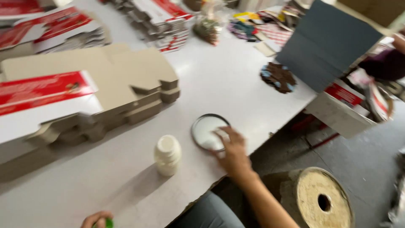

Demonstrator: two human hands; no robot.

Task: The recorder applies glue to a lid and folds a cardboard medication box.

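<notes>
My right hand (232,150) reaches over the table's front edge, and its fingertips rest in a shallow round dish (205,126) of white paste with a dark rim. A small cream plastic bottle (167,155) stands just left of the dish. Only the knuckles of my left hand (96,219) show at the bottom edge, closed around a small green object (109,223). The frame is blurred by motion.
Stacks of flat cardboard box blanks (105,84), brown and red-and-white, cover the left and back of the white table (236,80). A dark grey board (325,42) leans at the right. A large cardboard roll (322,200) stands on the floor. Another person's sleeve (386,63) shows far right.
</notes>
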